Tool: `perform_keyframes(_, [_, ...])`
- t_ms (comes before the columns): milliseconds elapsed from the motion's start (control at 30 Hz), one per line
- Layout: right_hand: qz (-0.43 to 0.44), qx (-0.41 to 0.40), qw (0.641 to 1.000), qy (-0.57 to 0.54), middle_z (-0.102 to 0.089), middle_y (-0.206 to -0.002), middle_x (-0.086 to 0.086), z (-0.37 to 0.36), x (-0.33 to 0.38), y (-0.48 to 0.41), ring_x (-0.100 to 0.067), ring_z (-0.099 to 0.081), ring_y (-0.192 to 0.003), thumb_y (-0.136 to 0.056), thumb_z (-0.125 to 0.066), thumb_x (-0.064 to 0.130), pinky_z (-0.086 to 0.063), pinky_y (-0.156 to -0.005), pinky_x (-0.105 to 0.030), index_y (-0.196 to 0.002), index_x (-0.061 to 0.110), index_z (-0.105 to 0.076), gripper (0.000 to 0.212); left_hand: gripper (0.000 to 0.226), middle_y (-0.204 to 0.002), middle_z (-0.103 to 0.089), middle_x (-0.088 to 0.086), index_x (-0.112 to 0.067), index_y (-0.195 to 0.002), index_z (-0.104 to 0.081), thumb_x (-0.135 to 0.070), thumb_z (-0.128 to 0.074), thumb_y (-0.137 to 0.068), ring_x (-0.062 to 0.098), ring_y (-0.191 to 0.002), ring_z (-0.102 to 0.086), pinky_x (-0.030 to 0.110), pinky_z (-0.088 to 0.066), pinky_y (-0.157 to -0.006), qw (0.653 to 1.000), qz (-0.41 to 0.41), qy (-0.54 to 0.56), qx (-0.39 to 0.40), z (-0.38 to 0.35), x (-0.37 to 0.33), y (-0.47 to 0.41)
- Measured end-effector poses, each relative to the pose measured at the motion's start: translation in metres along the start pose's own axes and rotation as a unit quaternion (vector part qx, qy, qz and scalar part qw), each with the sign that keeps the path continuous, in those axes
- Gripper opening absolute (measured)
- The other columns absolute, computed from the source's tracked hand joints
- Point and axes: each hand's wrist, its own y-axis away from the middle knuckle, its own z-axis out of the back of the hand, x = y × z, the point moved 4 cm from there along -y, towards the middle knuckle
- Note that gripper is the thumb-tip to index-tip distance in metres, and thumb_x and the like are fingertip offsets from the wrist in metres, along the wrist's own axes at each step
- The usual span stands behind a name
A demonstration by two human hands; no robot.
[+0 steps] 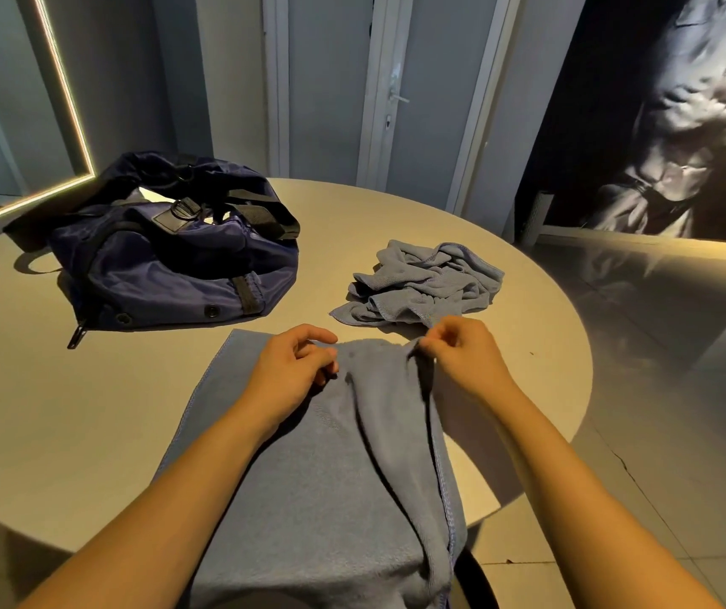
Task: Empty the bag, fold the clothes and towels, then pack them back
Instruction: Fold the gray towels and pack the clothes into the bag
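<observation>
Hands: left hand (295,367) and right hand (462,358), both with fingers curled, each pinching the far edge of the towel (330,476). The left takes it near the middle of that edge, the right at its right corner.

Towel: blue-grey with stitched hems. It lies lengthwise on the table (88,410) in front of the person, and its near end hangs over the table's near rim. The pinched layer is lifted and ridged between the hands. A flat lower layer shows beneath it to the left.

Handling, judged: light, soft and limp, with no stiffness, so it sags wherever it is unsupported. The napped surface looks likely to cling to itself rather than slide. Corners and hems look like the best places to hold, because a mid-cloth grip would bunch it.

Crumpled towel (422,283): same cloth, heaped just beyond the right hand, unfolded.

Bag (167,257): navy, slumped, mouth open, at the far left and apart from both towels.

Edges and room: the round table curves away close to the right of the towel, so a fold carried that way may overhang. Bare tabletop lies to the left and between the towel and the bag.
</observation>
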Motion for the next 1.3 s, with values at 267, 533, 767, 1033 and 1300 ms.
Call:
perform_keyframes(267, [-0.127, -0.015, 0.990, 0.060, -0.058, -0.068, -0.023, -0.005, -0.038, -0.003, -0.033, -0.052, -0.060, -0.093, -0.061, 0.029, -0.038, -0.059, -0.038, -0.066, 0.010, -0.050, 0.035, 0.015, -0.114, -0.067, -0.009, -0.027, -0.111, -0.070, -0.024, -0.065, -0.098, 0.012, -0.109, -0.059, 0.033, -0.046, -0.101, 0.949, -0.140, -0.283, -0.008, -0.008, 0.003, 0.003])
perform_keyframes(533, [-0.167, 0.067, 0.984, -0.009, -0.048, -0.064, -0.017, -0.013, -0.020, -0.007, -0.025, -0.041, -0.059, -0.089, -0.074, 0.023, -0.033, -0.060, -0.035, -0.064, 0.007, -0.049, 0.038, 0.069, -0.171, -0.008, -0.004, -0.036, -0.162, -0.018, -0.068, -0.025, -0.102, 0.016, -0.158, -0.003, 0.042, 0.001, -0.128, 0.833, -0.079, -0.531, 0.130, -0.030, 0.015, 0.002])
perform_keyframes(767, [-0.254, 0.001, 0.955, -0.150, -0.037, -0.072, -0.013, 0.004, -0.026, -0.013, -0.020, -0.031, -0.053, -0.098, -0.060, 0.012, -0.024, -0.046, -0.027, -0.081, 0.008, -0.044, 0.024, 0.085, -0.171, 0.008, -0.006, -0.040, -0.162, -0.002, -0.083, -0.012, -0.090, 0.014, -0.157, 0.012, 0.046, 0.007, -0.127, 0.812, -0.039, -0.559, 0.163, -0.032, 0.017, -0.002])
perform_keyframes(1033, [-0.284, 0.203, 0.933, -0.092, -0.047, -0.058, -0.007, 0.004, -0.025, 0.009, -0.014, -0.028, -0.044, -0.093, -0.074, 0.030, -0.025, -0.045, -0.025, -0.078, 0.008, -0.054, 0.033, 0.089, -0.171, 0.009, -0.003, -0.038, -0.162, 0.001, -0.085, -0.010, -0.087, 0.017, -0.157, 0.011, 0.050, 0.006, -0.127, 0.803, -0.008, -0.575, 0.157, -0.031, 0.011, -0.005])
perform_keyframes(1300, [-0.188, 0.195, 0.961, -0.044, -0.046, -0.054, -0.006, -0.009, -0.005, 0.014, -0.016, -0.032, -0.044, -0.096, -0.068, 0.035, -0.030, -0.047, -0.026, -0.067, 0.010, -0.054, 0.041, 0.093, -0.171, 0.010, -0.001, -0.038, -0.162, 0.002, -0.088, -0.007, -0.084, 0.020, -0.157, 0.012, 0.053, 0.006, -0.126, 0.802, 0.037, -0.585, 0.117, -0.009, 0.017, -0.009])
